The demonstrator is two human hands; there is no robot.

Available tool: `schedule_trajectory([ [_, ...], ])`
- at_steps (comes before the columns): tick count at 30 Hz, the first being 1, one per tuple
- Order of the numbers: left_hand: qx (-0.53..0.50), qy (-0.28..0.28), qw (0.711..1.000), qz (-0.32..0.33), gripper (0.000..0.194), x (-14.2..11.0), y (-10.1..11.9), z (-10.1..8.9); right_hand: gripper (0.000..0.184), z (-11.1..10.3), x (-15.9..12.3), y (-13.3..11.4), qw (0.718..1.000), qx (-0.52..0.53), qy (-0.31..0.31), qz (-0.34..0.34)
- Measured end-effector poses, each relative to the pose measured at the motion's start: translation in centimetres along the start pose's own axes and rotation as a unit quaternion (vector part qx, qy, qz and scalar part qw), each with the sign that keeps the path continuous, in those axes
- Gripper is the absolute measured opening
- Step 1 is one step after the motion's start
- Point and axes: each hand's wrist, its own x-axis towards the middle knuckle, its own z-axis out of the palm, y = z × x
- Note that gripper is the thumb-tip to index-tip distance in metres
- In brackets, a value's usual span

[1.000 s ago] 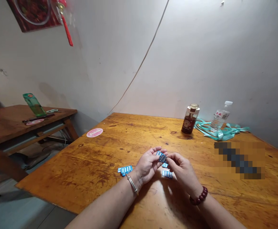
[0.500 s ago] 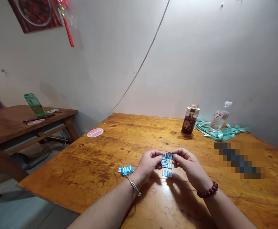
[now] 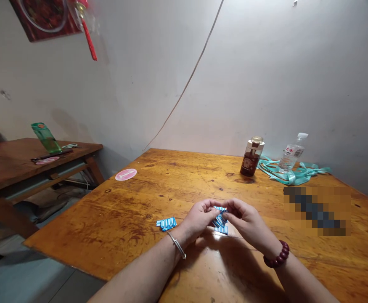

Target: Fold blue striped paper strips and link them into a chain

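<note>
Small flat blue-and-white pieces [image 3: 219, 220], like little cards or labels, are between my hands above the wooden table [image 3: 152, 185]. My left hand [image 3: 198, 219] is closed, thumb and fingers pinching some of them from the left. From the right, my right hand [image 3: 246, 219] is closed too, its thumb and fingertips pressed on the pieces. The fingers partly cover them. Just below my fingertips a strip of similar pieces [image 3: 223, 230] lies on the tabletop. Left of my left wrist rests an overlapping pile of more blue-and-white pieces [image 3: 166, 224].
A brown-filled bottle [image 3: 249, 163] stands at the back right, near a clear water bottle [image 3: 289, 159] amid turquoise ribbon [image 3: 297, 179]. A pixelated dark item [image 3: 314, 210] lies at right. A pink oval sticker [image 3: 126, 174] marks the left side. Another table holds a green bottle [image 3: 47, 139].
My hands have drawn closer together, fingertips now meeting around the pieces. The pieces between them have shifted lower, covering part of those on the table. The pile at left stays put.
</note>
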Motion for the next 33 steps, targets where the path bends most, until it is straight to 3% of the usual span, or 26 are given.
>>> schedule_trajectory([
  [10,-0.006,0.008,1.000,0.012,0.027,-0.4,0.5,0.3,0.012,0.3,-0.2,-0.1,0.998,-0.057,0.026,-0.002],
  [13,-0.026,0.004,0.999,-0.028,0.031,-0.6,0.7,0.1,0.013,0.2,0.0,0.0,0.999,0.005,0.014,0.032],
  [17,-0.100,-0.061,0.988,-0.104,0.035,-0.9,1.1,-0.1,0.017,0.2,0.2,0.1,0.993,0.095,0.032,0.057],
  [23,-0.166,-0.070,0.977,-0.117,0.024,-0.6,1.0,-0.8,0.017,0.6,0.2,0.2,0.992,0.120,-0.001,0.041],
  [26,-0.172,-0.069,0.975,-0.120,0.022,-0.5,0.8,-1.0,0.015,0.7,0.1,0.2,0.996,0.085,0.000,0.019],
  [33,-0.176,-0.108,0.972,-0.112,0.022,-0.7,0.4,-0.3,0.022,1.2,0.1,0.8,0.991,-0.107,0.042,-0.071],
])
